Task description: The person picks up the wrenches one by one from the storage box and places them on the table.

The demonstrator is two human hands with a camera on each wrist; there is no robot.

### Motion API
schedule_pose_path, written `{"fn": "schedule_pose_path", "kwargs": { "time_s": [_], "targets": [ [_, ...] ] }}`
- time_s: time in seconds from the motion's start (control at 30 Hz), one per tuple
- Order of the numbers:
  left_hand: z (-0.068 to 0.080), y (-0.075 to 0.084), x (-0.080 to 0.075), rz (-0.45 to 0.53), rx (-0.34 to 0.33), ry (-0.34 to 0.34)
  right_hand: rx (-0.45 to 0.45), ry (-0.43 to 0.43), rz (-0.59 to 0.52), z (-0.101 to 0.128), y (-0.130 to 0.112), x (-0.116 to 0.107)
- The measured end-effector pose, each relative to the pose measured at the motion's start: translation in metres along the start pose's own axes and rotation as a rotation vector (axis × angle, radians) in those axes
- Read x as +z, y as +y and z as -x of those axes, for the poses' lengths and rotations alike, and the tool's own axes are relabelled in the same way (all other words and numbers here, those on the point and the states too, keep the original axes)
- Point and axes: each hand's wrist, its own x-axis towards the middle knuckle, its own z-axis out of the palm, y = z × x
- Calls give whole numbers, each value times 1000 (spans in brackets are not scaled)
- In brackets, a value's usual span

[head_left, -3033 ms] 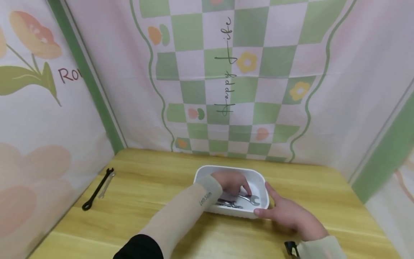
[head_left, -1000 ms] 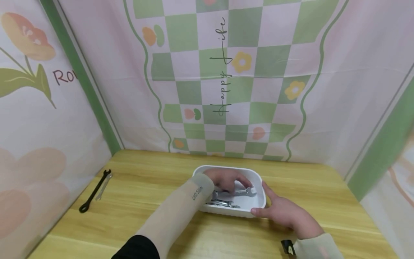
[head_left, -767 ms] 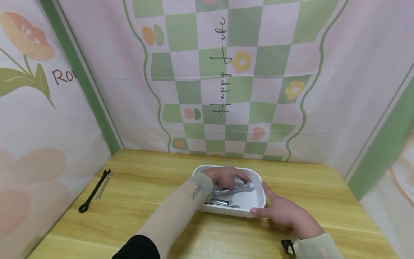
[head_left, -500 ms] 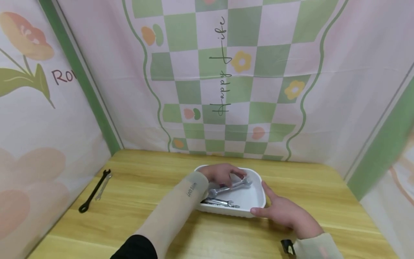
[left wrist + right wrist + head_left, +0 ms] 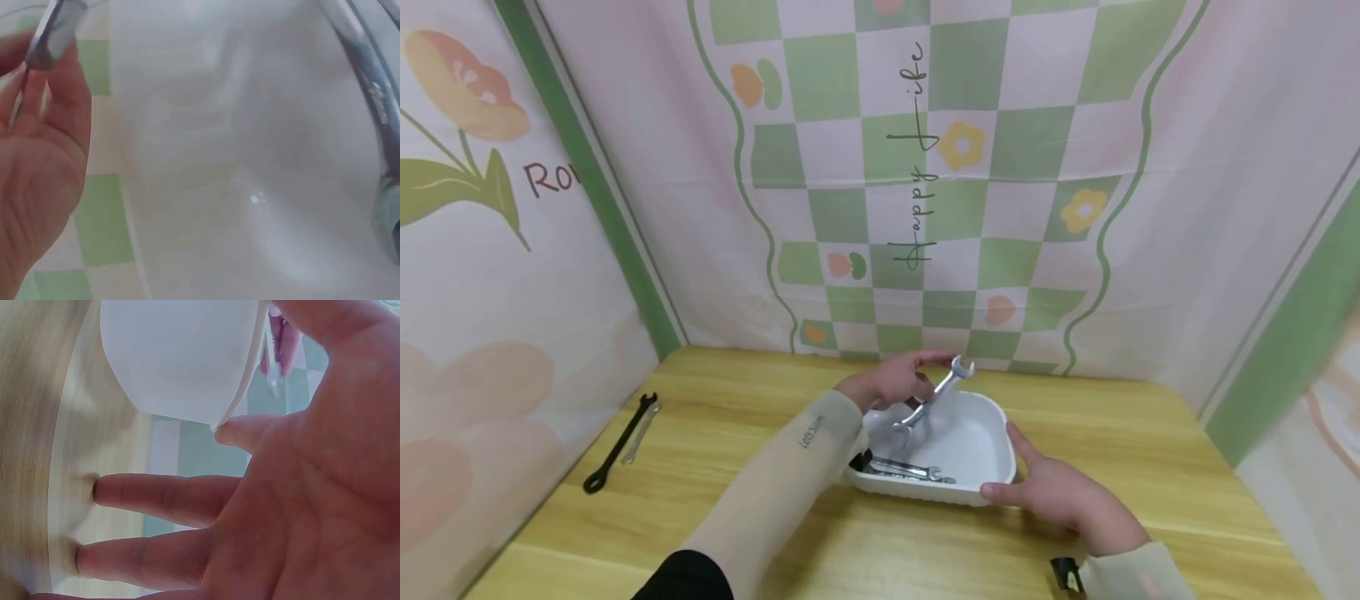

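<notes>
The wrench [image 5: 934,394] hangs tilted above the tray [image 5: 977,492], pinched in the left hand [image 5: 891,385]; the lift-out step is under way. The right hand [image 5: 1063,497], fingers straight, steadies the tray's right rim. Next it probably needs carrying left of the tray, toward the black wrench [image 5: 619,442].

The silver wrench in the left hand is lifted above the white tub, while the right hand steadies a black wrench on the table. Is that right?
Not quite. The left hand does hold the silver wrench above the white tub, but the right hand rests against the tub's side, not on a wrench. The black wrench lies untouched far to the left. The head view shows this.
</notes>
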Motion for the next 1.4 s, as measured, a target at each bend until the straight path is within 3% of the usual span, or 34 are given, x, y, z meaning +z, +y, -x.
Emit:
{"fn": "schedule_pose_path", "kwargs": {
  "time_s": [0.13, 0.3, 0.6, 0.8, 1.03, 1.4],
  "targets": [
    [5, 6, -7, 117, 14, 102, 1, -2, -9, 0, -1, 0],
    [13, 7, -15, 180, 29, 168, -1, 3, -8, 1, -1, -1],
    [37, 7, -33, 222, 45, 234, -3, -3, 1, 3, -1, 0],
    [63, 8, -48, 216, 29, 277, -15, 1, -7, 4, 0, 1],
    [94, -6, -61, 231, 53, 345, -7, 1, -11, 2, 1, 2],
    [141, -47, -91, 193, -21, 502, 18, -14, -24, 1, -1, 2]
  ]
}}
